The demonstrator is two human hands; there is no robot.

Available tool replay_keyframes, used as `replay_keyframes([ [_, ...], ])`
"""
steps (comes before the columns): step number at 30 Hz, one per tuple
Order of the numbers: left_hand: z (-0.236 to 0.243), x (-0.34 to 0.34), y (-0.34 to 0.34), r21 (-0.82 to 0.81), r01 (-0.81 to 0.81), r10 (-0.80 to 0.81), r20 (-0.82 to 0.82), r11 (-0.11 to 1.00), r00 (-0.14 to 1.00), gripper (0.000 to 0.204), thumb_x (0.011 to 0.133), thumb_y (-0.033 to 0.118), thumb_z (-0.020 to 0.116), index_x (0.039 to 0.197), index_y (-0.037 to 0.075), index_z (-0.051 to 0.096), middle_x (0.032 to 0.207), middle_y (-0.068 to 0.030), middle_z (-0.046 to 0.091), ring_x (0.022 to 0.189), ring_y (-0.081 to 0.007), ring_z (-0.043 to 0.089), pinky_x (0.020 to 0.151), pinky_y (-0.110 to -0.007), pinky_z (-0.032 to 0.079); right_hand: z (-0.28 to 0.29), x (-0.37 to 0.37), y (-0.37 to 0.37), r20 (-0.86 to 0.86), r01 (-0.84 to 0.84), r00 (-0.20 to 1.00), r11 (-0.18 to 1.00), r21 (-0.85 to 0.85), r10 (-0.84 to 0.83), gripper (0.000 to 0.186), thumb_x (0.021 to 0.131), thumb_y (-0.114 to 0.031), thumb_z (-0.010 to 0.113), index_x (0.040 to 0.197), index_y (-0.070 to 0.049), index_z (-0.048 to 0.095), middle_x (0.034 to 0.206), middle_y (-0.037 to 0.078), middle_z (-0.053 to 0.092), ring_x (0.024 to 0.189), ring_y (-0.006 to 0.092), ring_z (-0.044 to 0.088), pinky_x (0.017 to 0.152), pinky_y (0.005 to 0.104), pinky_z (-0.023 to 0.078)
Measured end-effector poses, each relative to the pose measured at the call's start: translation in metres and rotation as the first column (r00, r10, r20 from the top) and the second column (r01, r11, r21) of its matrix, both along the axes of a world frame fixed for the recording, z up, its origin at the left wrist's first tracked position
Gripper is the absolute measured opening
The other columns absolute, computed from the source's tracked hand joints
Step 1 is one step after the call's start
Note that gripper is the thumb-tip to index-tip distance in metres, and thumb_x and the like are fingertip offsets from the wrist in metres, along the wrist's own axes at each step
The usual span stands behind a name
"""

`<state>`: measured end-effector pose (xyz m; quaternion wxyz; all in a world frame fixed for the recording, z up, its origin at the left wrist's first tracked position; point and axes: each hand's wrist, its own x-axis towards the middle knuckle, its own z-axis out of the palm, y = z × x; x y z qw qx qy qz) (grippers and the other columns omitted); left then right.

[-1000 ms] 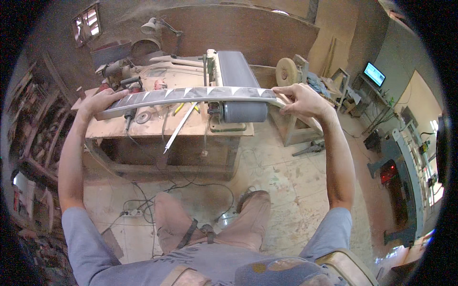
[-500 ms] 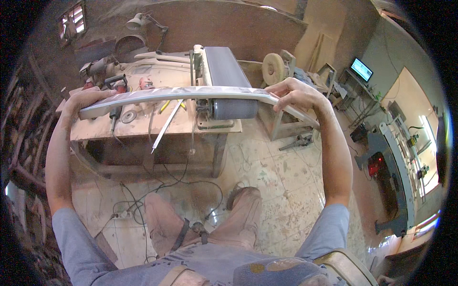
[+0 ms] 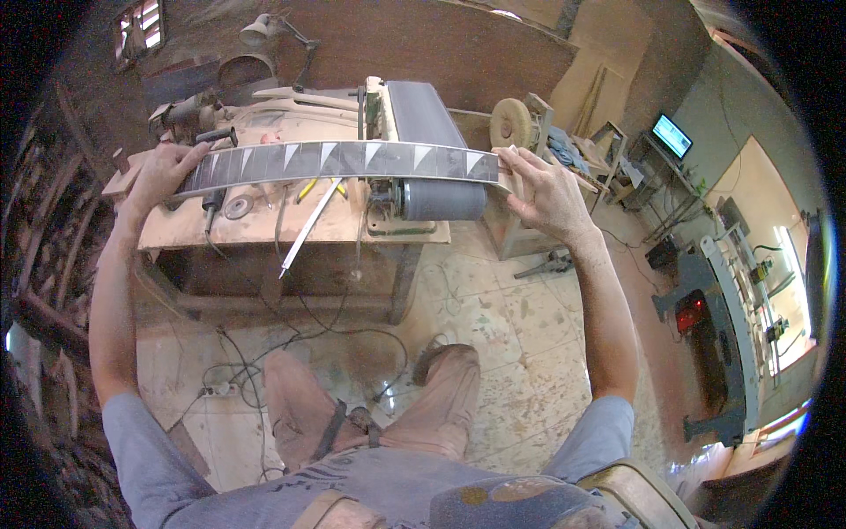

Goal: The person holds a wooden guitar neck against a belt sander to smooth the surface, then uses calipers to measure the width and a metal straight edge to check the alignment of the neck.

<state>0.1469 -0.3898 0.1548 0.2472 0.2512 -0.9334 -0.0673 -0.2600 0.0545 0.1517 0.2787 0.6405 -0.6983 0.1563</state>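
I hold a long flat strip (image 3: pixel 304 163) across in front of me; its dark grey face carries a row of white triangles and has pale edges. My left hand (image 3: pixel 165 176) grips its left end, thumb along the face. At the other end, my right hand (image 3: pixel 545 192) holds the strip with bent fingers. Behind and partly below the strip is a belt sander (image 3: pixel 423 119) with a wide grey belt, its near roller (image 3: pixel 441 201) showing under the strip. Whether strip and machine touch, I cannot tell.
The workbench (image 3: pixel 264 231) carries a grinding disc (image 3: pixel 238 207), a long pale rod (image 3: pixel 308 231) jutting over its front edge, and a desk lamp (image 3: pixel 256 33) behind. Cables (image 3: pixel 326 335) lie on the floor. A round buffing wheel (image 3: pixel 510 123) and a lit screen (image 3: pixel 672 136) stand to the right.
The strip has turned so its patterned face shows broadly toward me instead of its pale edge. Both hands rotated with it, and the right hand shifted slightly left and lower.
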Motion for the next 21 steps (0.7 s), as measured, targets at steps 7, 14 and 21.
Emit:
replay_keyframes([
  [7,-0.051,0.031,0.053,0.692,-0.054,-0.109,0.189,0.720,0.976,0.058,0.089,0.050,0.061,0.123,0.002,0.064,0.096,-0.0088,0.070,0.081,-0.0211,0.065,0.078,-0.036,0.053,0.116,0.035,0.014,0.093,0.294,0.896,0.737,0.609,-0.434,0.033,0.077,-0.032,0.074,0.098,-0.007,0.080,0.070,0.013,0.071,0.062,0.0224,0.066,0.061,0.0390,0.053],
  [14,-0.177,0.014,0.197,0.949,0.298,-0.548,-0.304,-0.102,0.779,0.055,0.074,0.022,0.080,0.121,-0.003,0.067,0.105,-0.0088,0.073,0.094,-0.0153,0.069,0.090,-0.032,0.053,0.184,0.107,0.026,-0.358,0.588,0.809,0.665,0.460,-0.467,0.026,0.077,-0.026,0.079,0.088,-0.002,0.079,0.079,0.008,0.074,0.079,0.0199,0.071,0.078,0.0311,0.058],
  [21,-0.215,-0.027,0.288,0.762,0.208,-0.454,-0.555,-0.613,0.697,0.074,0.067,0.018,0.080,0.131,-0.012,0.058,0.090,-0.0141,0.071,0.080,-0.0215,0.069,0.071,-0.031,0.054,0.152,0.050,0.100,0.545,0.143,0.806,0.818,-0.557,0.231,0.053,0.101,-0.040,0.055,0.139,-0.003,0.055,0.126,0.015,0.066,0.111,0.0243,0.067,0.102,0.0403,0.052],
])
